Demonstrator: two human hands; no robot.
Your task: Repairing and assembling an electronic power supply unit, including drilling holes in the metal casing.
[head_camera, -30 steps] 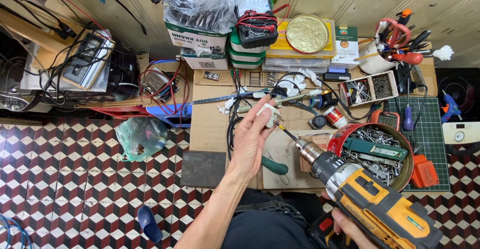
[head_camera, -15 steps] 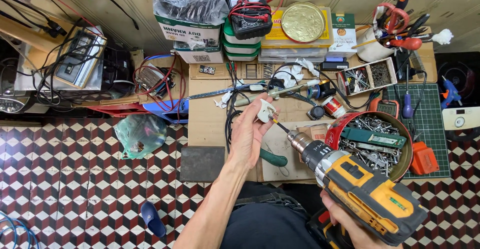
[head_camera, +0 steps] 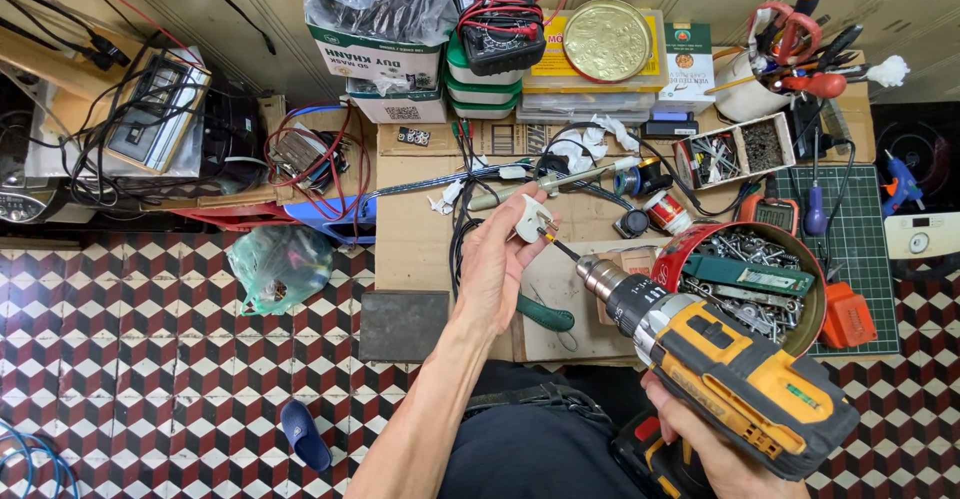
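My left hand [head_camera: 497, 259] pinches a small white plastic plug-like part [head_camera: 528, 221] above the cardboard-covered bench. A yellow and black cordless drill [head_camera: 735, 369] sits in my right hand [head_camera: 715, 449], which is mostly hidden under the drill body. The drill's bit [head_camera: 562, 250] points up-left and its tip touches the white part.
A round red tin [head_camera: 745, 274] full of screws and a green circuit board stands right of the drill. A green-handled tool [head_camera: 545, 314] lies under my left wrist. Boxes, a multimeter [head_camera: 500, 34], a tool cup [head_camera: 745, 84] and wires crowd the back. A green cutting mat [head_camera: 855, 249] lies right.
The view has shifted slightly. The drill bit has closed in on the white part held by my left hand, which has stayed nearly in place.
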